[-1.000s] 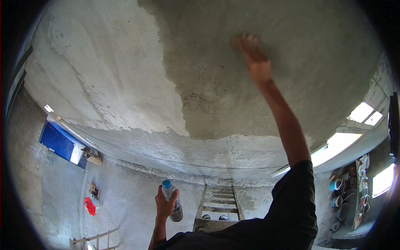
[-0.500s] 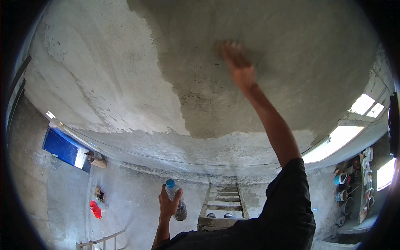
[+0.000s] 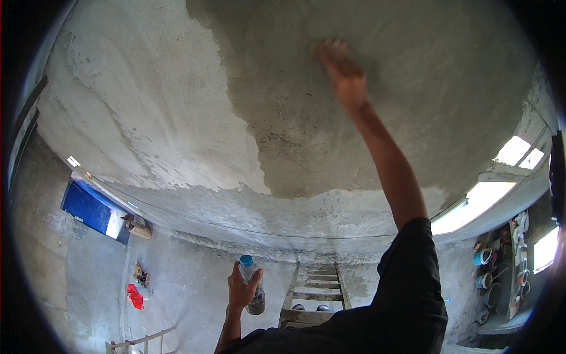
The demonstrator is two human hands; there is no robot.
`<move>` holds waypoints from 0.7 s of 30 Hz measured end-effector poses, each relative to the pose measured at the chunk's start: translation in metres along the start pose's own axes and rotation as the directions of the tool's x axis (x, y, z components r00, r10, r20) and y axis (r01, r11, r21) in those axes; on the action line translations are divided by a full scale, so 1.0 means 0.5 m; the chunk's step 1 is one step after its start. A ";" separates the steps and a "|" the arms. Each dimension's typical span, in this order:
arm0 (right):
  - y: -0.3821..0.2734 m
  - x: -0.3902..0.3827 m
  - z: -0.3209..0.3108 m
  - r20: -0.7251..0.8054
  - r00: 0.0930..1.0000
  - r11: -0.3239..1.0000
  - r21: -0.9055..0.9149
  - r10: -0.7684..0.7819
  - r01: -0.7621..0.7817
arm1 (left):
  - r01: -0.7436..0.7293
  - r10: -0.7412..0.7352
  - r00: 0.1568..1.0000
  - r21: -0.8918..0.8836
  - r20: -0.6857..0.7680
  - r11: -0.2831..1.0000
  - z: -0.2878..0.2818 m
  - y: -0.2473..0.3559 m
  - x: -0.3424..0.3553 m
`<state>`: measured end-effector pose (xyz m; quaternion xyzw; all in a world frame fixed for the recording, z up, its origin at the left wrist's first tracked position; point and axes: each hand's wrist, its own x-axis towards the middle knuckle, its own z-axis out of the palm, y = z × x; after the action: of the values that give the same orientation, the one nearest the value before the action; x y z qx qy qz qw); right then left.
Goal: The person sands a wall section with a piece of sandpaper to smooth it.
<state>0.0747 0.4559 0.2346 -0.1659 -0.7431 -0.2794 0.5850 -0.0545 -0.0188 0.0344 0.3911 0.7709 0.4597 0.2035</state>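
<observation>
The biggest thing is the rough grey wall, which goes up high above the brown wooden ladder with flat rungs. A large dark grey patch with a wavy edge covers much of it, also up above the ladder. The pale grey floor is down around the ladder. A flat blue panel is far to the left of the ladder. My short black cloth sleeve is to the right of the ladder, and my bare arm goes up from it. A bright red crumpled thing lies far left of the ladder. My right hand is high above the ladder, up at the dark patch. It is blurry, so I cannot tell if its fingers are together or apart. My left hand is just left of the ladder, thumb and fingers wrapped around a see-through plastic bottle. So the bottle is left of the ladder too. The smallest thing is the round blue cap on top of the bottle
</observation>
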 end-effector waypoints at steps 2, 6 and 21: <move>-0.055 -0.113 0.022 0.261 0.962 0.997 0.018 -0.083 0.081 | -0.031 0.029 0.999 0.061 0.037 0.998 0.002 0.012 -0.002; -0.220 -0.284 -0.082 0.536 0.820 0.729 0.478 0.201 -0.491 | -0.012 0.000 0.991 0.093 0.130 0.996 0.012 0.022 0.000; -0.729 -0.845 -0.424 0.828 -0.535 -0.807 -0.199 0.165 -0.556 | -0.430 -0.295 0.715 0.731 0.634 0.530 0.180 -0.045 -0.028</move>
<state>0.1405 0.0728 -0.2186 -0.4745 -0.2710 0.7946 0.2646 0.0049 0.0135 -0.0303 0.6125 0.7381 -0.1474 0.2415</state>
